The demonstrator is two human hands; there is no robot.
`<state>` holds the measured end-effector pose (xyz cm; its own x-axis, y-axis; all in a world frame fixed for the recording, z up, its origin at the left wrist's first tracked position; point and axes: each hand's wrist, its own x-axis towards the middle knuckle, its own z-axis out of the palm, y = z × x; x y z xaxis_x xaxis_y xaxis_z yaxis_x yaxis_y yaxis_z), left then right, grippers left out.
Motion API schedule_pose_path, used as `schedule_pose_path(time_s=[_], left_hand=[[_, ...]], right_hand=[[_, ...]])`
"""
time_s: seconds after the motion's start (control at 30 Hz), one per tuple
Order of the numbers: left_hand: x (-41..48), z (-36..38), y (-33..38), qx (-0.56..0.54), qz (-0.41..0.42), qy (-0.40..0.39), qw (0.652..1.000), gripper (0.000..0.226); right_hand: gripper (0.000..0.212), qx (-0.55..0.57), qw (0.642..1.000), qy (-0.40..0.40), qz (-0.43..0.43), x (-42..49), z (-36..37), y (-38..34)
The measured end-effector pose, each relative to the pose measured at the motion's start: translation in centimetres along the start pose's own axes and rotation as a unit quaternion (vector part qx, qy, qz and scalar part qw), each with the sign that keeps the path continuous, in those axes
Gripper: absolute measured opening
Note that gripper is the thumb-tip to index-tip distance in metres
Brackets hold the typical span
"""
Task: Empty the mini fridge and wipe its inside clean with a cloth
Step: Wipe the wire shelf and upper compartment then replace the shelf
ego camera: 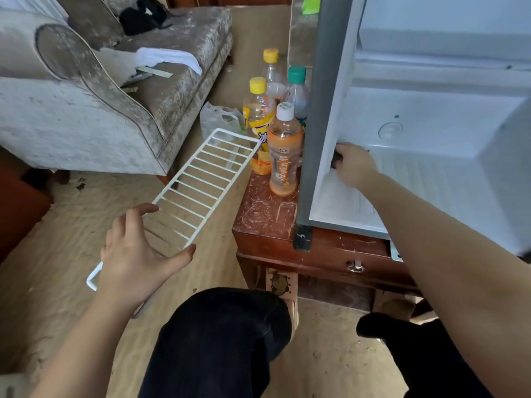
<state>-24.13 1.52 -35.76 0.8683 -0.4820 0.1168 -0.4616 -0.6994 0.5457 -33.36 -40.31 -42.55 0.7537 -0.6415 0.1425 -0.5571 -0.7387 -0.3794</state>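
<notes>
The white cloth (169, 57) lies far left on the sofa (86, 116), well apart from the mini fridge (445, 130); if that is the wiping cloth, no hand can reach it from here, so I think the wiping has to wait. The left hand (135, 254) is spread wide over the near end of the white wire shelf (207, 179); no finger looks curled round the wire, so the shelf may slip and clatter down on the floor or on the knee (224, 334). The far end of the shelf is just beside the bottles (284, 150) on the wooden table (264, 214); a small push could knock one over, and the front bottle stands near the table edge, so it may roll off. The right hand (353, 165) is inside the fridge, low down at its left wall, with the fingers curled; a hard tug there could shift the fridge, which sits close to the front edge of the table. The fridge looks empty inside.

Some things I cannot make out; whether the left palm touches the shelf or just hangs above it; what is in the thin plastic bag (217, 119) behind the shelf; what the curled fingers of the right hand hold, since there is something dark under them and something pale below; the right side and top of the fridge are cut off, and its door is not seen.
</notes>
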Motion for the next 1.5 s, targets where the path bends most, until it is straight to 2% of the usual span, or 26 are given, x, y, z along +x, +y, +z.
schedule_pose_path(time_s=[0.07, 0.17, 0.27, 0.33, 0.4, 0.43, 0.5, 0.63, 0.87, 0.97, 1.1, 1.17, 1.3, 1.5], left_hand=[[-0.5, -0.3, 0.3, -0.007, -0.001, 0.002, 1.000, 0.091], [-1.4, -0.8, 0.8, -0.015, 0.004, 0.004, 1.000, 0.092], [-2.2, -1.4, 1.4, -0.024, 0.009, 0.001, 1.000, 0.089], [-2.5, -1.7, 1.5, -0.019, 0.014, 0.003, 1.000, 0.082], [-2.7, -2.0, 1.5, -0.007, 0.024, 0.012, 1.000, 0.078], [-2.8, -2.2, 1.5, -0.003, 0.026, 0.015, 1.000, 0.077], [-3.0, -2.4, 1.5, 0.000, 0.028, 0.017, 0.999, 0.077], [-3.1, -2.5, 1.5, -0.003, 0.033, 0.024, 0.999, 0.078], [-3.0, -2.2, 1.4, -0.007, 0.028, 0.024, 0.999, 0.077], [-3.0, -2.0, 1.5, -0.005, 0.029, 0.018, 0.999, 0.078], [-3.3, -2.1, 1.3, -0.009, 0.024, 0.015, 1.000, 0.083], [-3.4, -2.2, 1.1, -0.007, 0.026, 0.016, 1.000, 0.082], [-3.4, -2.4, 1.1, 0.004, 0.028, 0.013, 1.000, 0.081], [-3.3, -2.6, 1.3, 0.001, 0.034, 0.021, 0.999, 0.082]], right_hand=[[0.032, -0.013, 1.000, 0.001, -0.009, -2.4, -0.4, -1.0], [0.023, -0.007, 0.997, 0.036, -0.074, -8.7, -0.6, -2.6], [0.024, -0.011, 0.992, 0.005, -0.125, -14.1, -2.0, -4.2], [0.026, 0.076, 0.995, 0.012, -0.068, -15.3, -4.1, -5.0], [0.027, 0.176, 0.979, 0.099, -0.001, -14.9, -5.7, -5.4], [0.028, 0.190, 0.971, 0.143, 0.013, -14.3, -6.4, -5.7], [0.028, 0.178, 0.968, 0.178, 0.005, -12.9, -6.8, -6.2], [0.029, 0.129, 0.973, 0.185, -0.053, -11.5, -6.1, -7.4], [0.029, 0.077, 0.969, 0.210, -0.103, -12.7, -5.1, -7.8], [0.031, 0.056, 0.961, 0.221, -0.157, -14.3, -5.4, -8.4], [0.038, 0.028, 0.955, 0.165, -0.244, -17.5, -5.5, -7.0], [0.039, 0.020, 0.960, 0.146, -0.236, -18.8, -5.3, -6.3], [0.033, 0.064, 0.971, 0.195, -0.121, -16.3, -6.7, -5.9], [0.025, 0.102, 0.970, 0.185, -0.123, -13.3, -7.3, -8.2]])
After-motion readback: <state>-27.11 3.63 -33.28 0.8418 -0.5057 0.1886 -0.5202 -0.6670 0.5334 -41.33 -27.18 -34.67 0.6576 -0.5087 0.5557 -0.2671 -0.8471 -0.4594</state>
